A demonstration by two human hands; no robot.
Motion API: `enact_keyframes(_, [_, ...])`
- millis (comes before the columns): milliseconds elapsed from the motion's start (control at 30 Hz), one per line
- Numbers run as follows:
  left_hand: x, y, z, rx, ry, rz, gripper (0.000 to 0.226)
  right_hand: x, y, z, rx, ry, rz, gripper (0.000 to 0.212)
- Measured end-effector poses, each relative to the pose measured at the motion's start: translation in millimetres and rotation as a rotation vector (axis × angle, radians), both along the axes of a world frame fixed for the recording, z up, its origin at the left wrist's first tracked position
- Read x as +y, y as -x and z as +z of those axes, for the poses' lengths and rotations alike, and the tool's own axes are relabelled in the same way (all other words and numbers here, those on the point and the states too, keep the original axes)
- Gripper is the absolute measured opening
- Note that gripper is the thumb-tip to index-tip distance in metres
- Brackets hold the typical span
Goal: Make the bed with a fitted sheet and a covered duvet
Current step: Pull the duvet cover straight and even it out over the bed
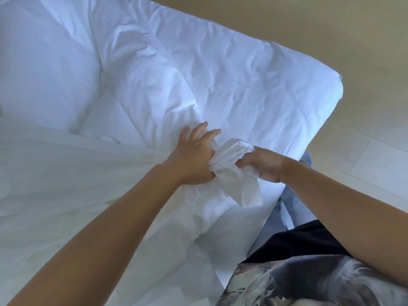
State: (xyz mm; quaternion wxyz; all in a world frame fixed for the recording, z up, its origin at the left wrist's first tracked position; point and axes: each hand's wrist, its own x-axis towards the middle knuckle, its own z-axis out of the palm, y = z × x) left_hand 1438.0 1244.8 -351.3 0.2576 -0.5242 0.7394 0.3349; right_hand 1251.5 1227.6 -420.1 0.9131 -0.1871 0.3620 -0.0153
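— The left grip (194,157) and right grip (263,164) are both clamped on one twisted bunch of cloth (229,161), almost knuckle to knuckle, at the near edge of the bed (287,96).
— A corner of something?
— The duvet cover (66,184), I'd guess. It fans out taut to the left from that bunch, beside the quilted duvet (55,62).
— What could spoil it?
— Some left fingers stick out straight, so a hard tug might pull the bunch free. Or the twist gets locked in and the corner sits skewed.
— Which way does it lie?
— Its long axis runs hand to hand, and the loose tail hangs towards the person's legs (295,208).
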Motion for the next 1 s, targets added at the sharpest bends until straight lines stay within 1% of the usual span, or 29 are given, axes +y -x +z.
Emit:
enact_keyframes(67, [-7, 2, -5, -0.091, -0.084, -0.154, 0.031, 3, 0, 0, 0.072, 0.077, 0.036, 0.023])
enact_keyframes(100, [-10, 4, -4, -0.118, -0.101, -0.191, 0.023, 3, 0, 0, 0.120, 0.119, 0.051, 0.020])
enact_keyframes(133, [-14, 5, -2, -0.115, -0.099, -0.192, 0.017, 1, -1, 0, 0.161, 0.148, 0.063, 0.017])
enact_keyframes(167, [-18, 5, 2, -0.083, -0.086, -0.130, 0.018, -1, -2, 2, 0.184, 0.166, 0.066, 0.015])
enact_keyframes(200, [-22, 2, 6, -0.013, -0.082, 0.023, 0.021, -4, -3, 4, 0.194, 0.183, 0.061, 0.019])
enact_keyframes(267, [-28, -8, 18, 0.135, -0.132, 0.486, 0.019, -13, -10, 10, 0.201, 0.226, 0.048, 0.028])
enact_keyframes(300, [-29, -14, 24, 0.215, -0.142, 0.689, 0.017, -18, -17, 15, 0.212, 0.264, 0.034, 0.025])
enact_keyframes(333, [-30, -19, 32, 0.280, -0.139, 0.836, 0.015, -24, -25, 20, 0.233, 0.314, 0.023, 0.018])
enact_keyframes(367, [-30, -24, 40, 0.326, -0.132, 0.951, 0.016, -30, -35, 25, 0.258, 0.364, 0.018, 0.014])
enact_keyframes(400, [-31, -29, 47, 0.357, -0.119, 1.038, 0.021, -35, -44, 29, 0.278, 0.419, 0.021, 0.014])
enact_keyframes(467, [-31, -42, 57, 0.380, -0.112, 1.134, 0.026, -43, -57, 34, 0.307, 0.576, 0.073, 0.015])
enact_keyframes(500, [-31, -48, 61, 0.360, -0.147, 1.141, 0.028, -45, -60, 35, 0.330, 0.658, 0.105, 0.010])
enact_keyframes(567, [-33, -60, 66, 0.300, -0.260, 1.087, 0.032, -46, -56, 36, 0.370, 0.737, 0.174, 0.004])
enact_keyframes(633, [-35, -65, 66, 0.254, -0.337, 0.999, 0.042, -41, -47, 36, 0.366, 0.735, 0.213, 0.016])
enact_keyframes(700, [-37, -65, 63, 0.245, -0.348, 0.966, 0.047, -31, -45, 34, 0.409, 0.747, 0.211, 0.023])
enact_keyframes(800, [-37, -61, 57, 0.240, -0.285, 0.982, 0.049, -12, -52, 32, 0.594, 0.816, 0.232, 0.024])
enact_keyframes(833, [-37, -61, 54, 0.227, -0.256, 0.983, 0.046, -6, -55, 31, 0.635, 0.782, 0.259, 0.030])
enact_keyframes(867, [-37, -60, 51, 0.197, -0.223, 0.961, 0.040, 0, -58, 29, 0.629, 0.676, 0.259, 0.036])
enact_keyframes(933, [-35, -56, 43, 0.076, -0.112, 0.848, 0.019, 9, -59, 33, 0.491, 0.359, 0.199, 0.037])
enact_keyframes(967, [-34, -53, 41, -0.017, -0.026, 0.747, 0.014, 11, -58, 36, 0.413, 0.229, 0.140, 0.033])
enact_keyframes(1000, [-32, -50, 40, -0.108, 0.073, 0.626, 0.016, 13, -57, 38, 0.350, 0.150, 0.059, 0.030])
